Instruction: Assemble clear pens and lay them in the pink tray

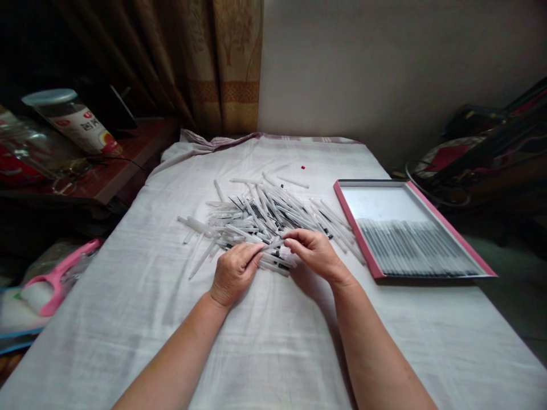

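Currently, in the head view, the left hand [237, 270] is pinching one end of a clear tube [272, 245] in a narrow grip, and the right hand [314, 251] is pinching at its other end. Both are holding it over the near side of a loose pile [252, 219], which is spreading across the middle of the cloth-covered table [265, 353]. Toward the table's right edge, a pink-rimmed box [378, 202] is holding a row of tubes [416, 250].

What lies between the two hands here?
In the head view, a slim translucent tube stretches between left hand and right hand, over the loose pile.
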Available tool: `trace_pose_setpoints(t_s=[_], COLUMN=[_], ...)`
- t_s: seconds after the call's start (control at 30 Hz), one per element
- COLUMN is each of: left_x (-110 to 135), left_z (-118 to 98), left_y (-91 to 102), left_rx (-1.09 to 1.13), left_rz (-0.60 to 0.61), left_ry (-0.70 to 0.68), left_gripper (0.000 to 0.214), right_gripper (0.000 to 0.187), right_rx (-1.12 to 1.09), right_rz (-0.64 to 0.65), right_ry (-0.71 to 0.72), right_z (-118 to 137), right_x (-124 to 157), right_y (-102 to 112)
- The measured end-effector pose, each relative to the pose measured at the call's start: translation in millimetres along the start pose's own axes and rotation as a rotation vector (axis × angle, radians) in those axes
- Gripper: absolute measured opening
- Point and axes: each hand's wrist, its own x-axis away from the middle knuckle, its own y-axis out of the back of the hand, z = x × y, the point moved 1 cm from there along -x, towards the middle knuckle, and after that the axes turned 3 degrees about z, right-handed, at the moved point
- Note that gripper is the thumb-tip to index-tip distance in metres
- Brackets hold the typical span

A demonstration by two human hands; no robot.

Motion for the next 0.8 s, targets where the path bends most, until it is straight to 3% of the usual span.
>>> trace_pose_setpoints(t_s=[0.1,0.23,0.5,0.63,0.8], left_x=[0,-1,-2,-2,-1], left_z=[-2,-9,-12,-12,-10], left_y=[-0.2,0.7,1.0,1.1,0.0], left_rx=[-0.008,-0.043,-0.028,-0.035,-0.021], left_rz=[0.031,0.065,0.061,0.068,0.092], left_ry=[-0.049,-0.114,-0.116,-0.13,-0.119], left_gripper=[0.021,0.021,0.02,0.021,0.021], right_gripper=[0.034,0.045,0.029,0.023,0.036], right_rx=[0.084,0.08,-0.238,-0.142,-0.05], right_rz=[0.019,-0.052,-0.129,-0.147,-0.139], right_ry=[-0.027,-0.04,-0.023,-0.003,-0.004], right_z=[-3,-13,-20,-21,-25], right_x=[8,22,39,37,35], right_y=[-1,-6,-11,-11,-12])
